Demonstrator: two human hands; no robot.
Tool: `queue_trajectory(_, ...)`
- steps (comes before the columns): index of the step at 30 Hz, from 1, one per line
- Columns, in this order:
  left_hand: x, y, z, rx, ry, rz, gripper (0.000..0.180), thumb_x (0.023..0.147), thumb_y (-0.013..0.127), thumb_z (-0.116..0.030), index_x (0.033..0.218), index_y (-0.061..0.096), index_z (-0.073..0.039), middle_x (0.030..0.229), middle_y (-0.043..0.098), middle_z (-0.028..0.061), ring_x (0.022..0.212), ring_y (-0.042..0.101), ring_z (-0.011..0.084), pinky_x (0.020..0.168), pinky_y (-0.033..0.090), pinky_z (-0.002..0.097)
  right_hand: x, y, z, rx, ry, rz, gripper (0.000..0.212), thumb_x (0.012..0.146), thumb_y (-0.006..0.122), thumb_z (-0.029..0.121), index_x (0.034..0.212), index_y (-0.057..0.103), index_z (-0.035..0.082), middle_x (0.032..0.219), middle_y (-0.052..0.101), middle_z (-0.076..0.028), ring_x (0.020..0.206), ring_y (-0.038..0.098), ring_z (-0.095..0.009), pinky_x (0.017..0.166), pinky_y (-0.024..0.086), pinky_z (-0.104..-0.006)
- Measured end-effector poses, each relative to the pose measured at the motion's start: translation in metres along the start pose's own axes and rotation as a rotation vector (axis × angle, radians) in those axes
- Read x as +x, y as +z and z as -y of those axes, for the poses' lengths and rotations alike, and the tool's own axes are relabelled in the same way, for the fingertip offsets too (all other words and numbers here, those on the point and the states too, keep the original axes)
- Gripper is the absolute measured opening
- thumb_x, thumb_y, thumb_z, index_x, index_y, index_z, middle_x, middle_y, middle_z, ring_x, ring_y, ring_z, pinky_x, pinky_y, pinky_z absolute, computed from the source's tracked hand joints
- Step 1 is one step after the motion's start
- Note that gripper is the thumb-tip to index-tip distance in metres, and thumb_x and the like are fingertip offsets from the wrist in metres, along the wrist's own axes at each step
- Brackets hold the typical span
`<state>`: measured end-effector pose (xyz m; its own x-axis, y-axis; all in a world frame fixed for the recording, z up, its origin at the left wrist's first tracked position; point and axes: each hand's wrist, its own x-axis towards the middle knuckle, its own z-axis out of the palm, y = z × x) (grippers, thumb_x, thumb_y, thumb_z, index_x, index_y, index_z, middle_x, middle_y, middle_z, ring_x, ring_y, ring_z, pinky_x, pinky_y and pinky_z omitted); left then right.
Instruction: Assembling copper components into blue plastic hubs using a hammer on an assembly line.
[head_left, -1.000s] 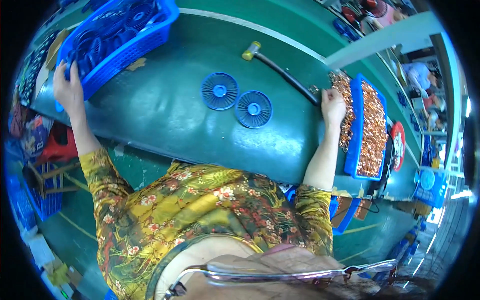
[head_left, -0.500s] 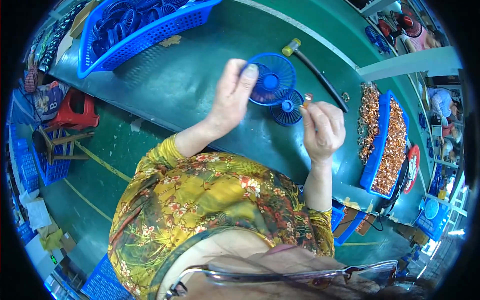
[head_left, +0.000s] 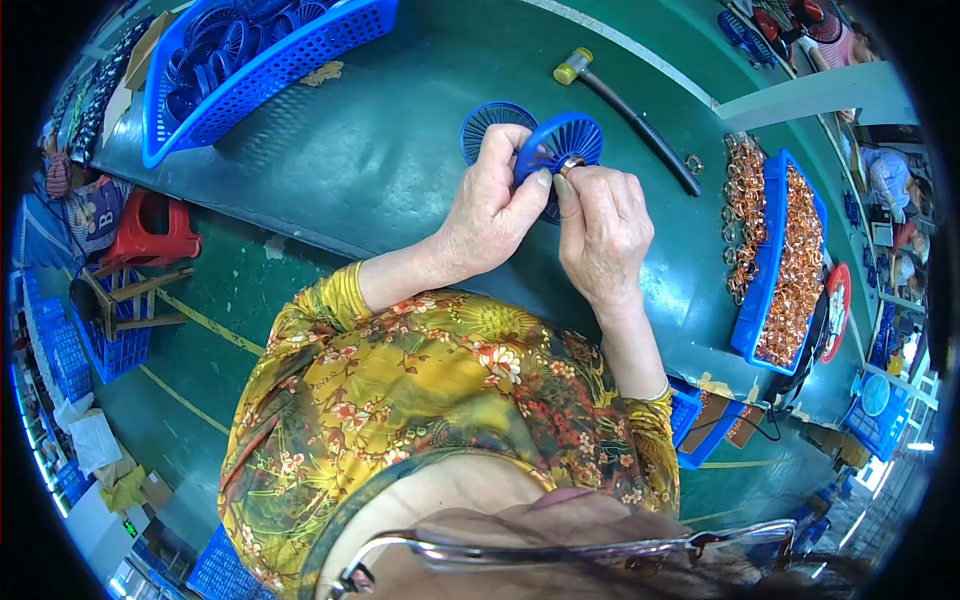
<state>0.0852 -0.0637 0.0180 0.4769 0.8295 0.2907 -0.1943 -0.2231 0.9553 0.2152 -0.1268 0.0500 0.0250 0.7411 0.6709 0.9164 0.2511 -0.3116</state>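
My left hand (head_left: 484, 218) grips a round blue slotted plastic disc (head_left: 582, 135) by its edge, tilted up off the table. At the disc's centre, the thumb and fingers of my right hand (head_left: 606, 228) pinch a copper-coloured ring (head_left: 571, 165) against the hub. Whether the ring goes around the hub is hidden by the fingertips. Another blue slotted disc (head_left: 480, 124) lies flat on the table behind my left hand. A bit of blue plastic (head_left: 552, 210) shows between my hands, mostly covered.
A mallet (head_left: 640, 125) with a yellow head and black handle lies beyond my right hand. At right, a blue tray (head_left: 773, 230) holds many copper rings, with a pile of loose rings (head_left: 742, 205) beside it. A blue perforated basket (head_left: 270, 92) of blue discs stands far left.
The copper ring and my right hand have moved left to the disc's centre. My left hand has tilted its disc up from nearly flat and brought it a little right.
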Motion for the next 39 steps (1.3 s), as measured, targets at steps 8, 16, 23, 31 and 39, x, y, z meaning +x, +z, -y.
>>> queue_trajectory(8, 0.000, -0.003, -0.002, -0.075, -0.150, 0.100, 0.032, 0.092, 0.050, -0.001, 0.121, 0.038, -0.002, 0.105, 0.053, 0.0044, 0.092, 0.051, 0.0064, 0.080, 0.047, 0.0237, -0.004, 0.005, 0.003, -0.043, 0.114, -0.092, 0.024, 0.077, 0.071, 0.010, 0.099, 0.062, 0.006, 0.094, 0.062, -0.007, 0.091, 0.058, -0.027, 0.081, 0.043, -0.0394)
queue_trajectory(16, 0.005, -0.018, -0.016, -0.418, -0.356, 0.335, 0.048, 0.092, 0.061, -0.011, 0.133, 0.040, 0.001, 0.116, 0.058, 0.0061, 0.103, 0.057, 0.0103, 0.091, 0.048, 0.0266, -0.006, -0.024, -0.013, 0.003, -0.064, 0.169, 0.029, 0.077, 0.074, 0.021, 0.106, 0.072, 0.019, 0.121, 0.064, 0.002, 0.130, 0.045, -0.026, 0.110, 0.025, -0.0478)
queue_trajectory(23, 0.000, -0.009, -0.013, -0.153, -0.152, 0.202, 0.042, 0.089, 0.066, -0.016, 0.125, 0.048, -0.001, 0.106, 0.063, 0.0068, 0.098, 0.060, 0.0108, 0.087, 0.050, 0.0280, -0.018, -0.011, -0.018, 0.637, 0.326, 0.093, 0.032, 0.089, 0.063, 0.012, 0.120, 0.062, 0.003, 0.133, 0.053, -0.019, 0.124, 0.050, -0.028, 0.101, 0.041, -0.0371)
queue_trajectory(31, -0.003, -0.007, -0.012, 0.082, -0.051, 0.198, 0.043, 0.089, 0.065, -0.014, 0.126, 0.048, 0.001, 0.106, 0.064, 0.0098, 0.095, 0.062, 0.0134, 0.084, 0.051, 0.0283, -0.018, -0.004, -0.014, 1.156, 0.768, 0.101, 0.048, 0.087, 0.068, 0.009, 0.128, 0.047, -0.002, 0.112, 0.060, -0.009, 0.101, 0.058, -0.013, 0.090, 0.048, -0.0275)
queue_trajectory(39, -0.003, -0.012, -0.007, 0.181, 0.109, 0.163, 0.039, 0.087, 0.067, -0.012, 0.122, 0.052, -0.004, 0.103, 0.066, 0.0121, 0.089, 0.067, 0.0180, 0.076, 0.053, 0.0302, -0.011, -0.009, -0.023, 1.114, 0.756, 0.215, 0.040, 0.085, 0.070, 0.010, 0.120, 0.053, 0.000, 0.109, 0.062, -0.006, 0.096, 0.060, -0.011, 0.085, 0.050, -0.0265)
